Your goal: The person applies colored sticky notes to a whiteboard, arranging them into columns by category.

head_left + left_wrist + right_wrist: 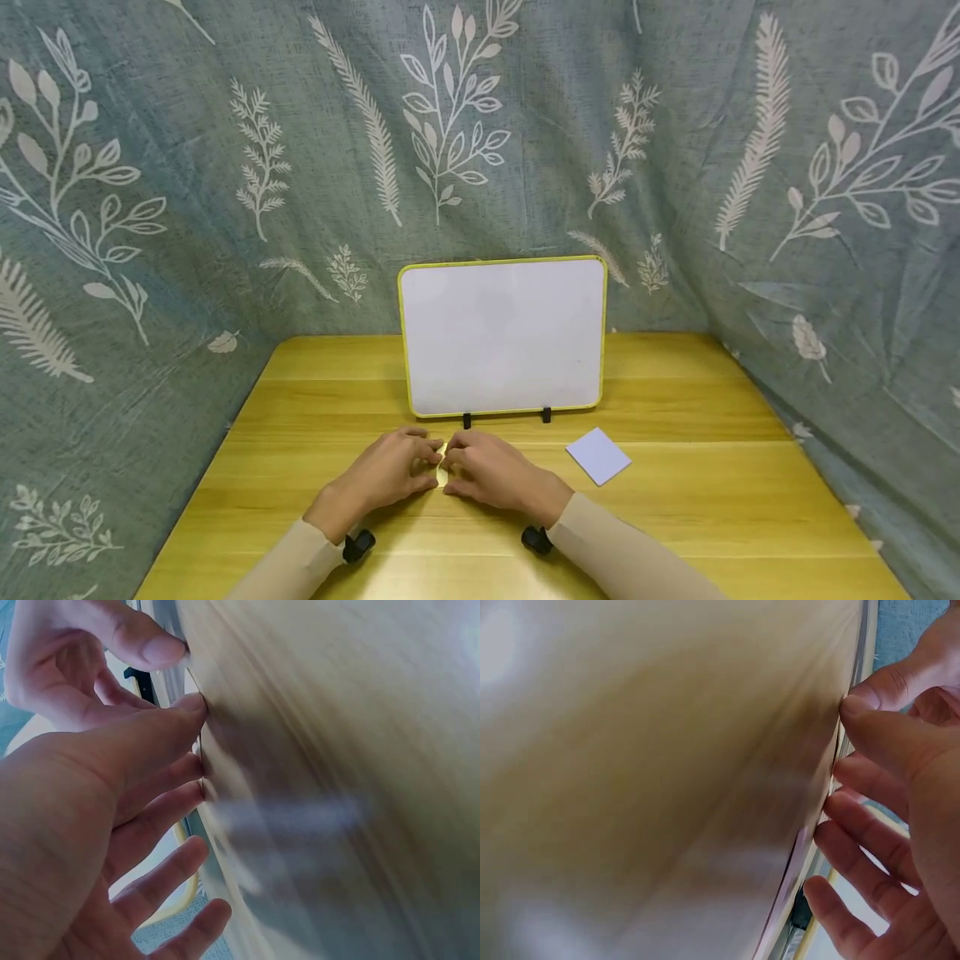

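A small pale yellow piece of paper (442, 476) lies on the wooden table between my two hands, its sides largely hidden by fingers. My left hand (386, 471) touches its left side with thumb and fingertips, the other fingers spread loosely in the left wrist view. From the other side, my right hand (498, 472) rests its thumb and fingertips at the paper. Both thumbs sit low over the tabletop, close to each other. To the right of my right hand, a lavender square (598, 456) lies flat, turned cornerwise.
A whiteboard (502, 337) with a yellow frame stands upright behind my hands on small black feet (546, 415). The wooden table (675, 517) reaches back to a grey-green curtain (330, 192) with white leaf prints, which also hangs along both sides.
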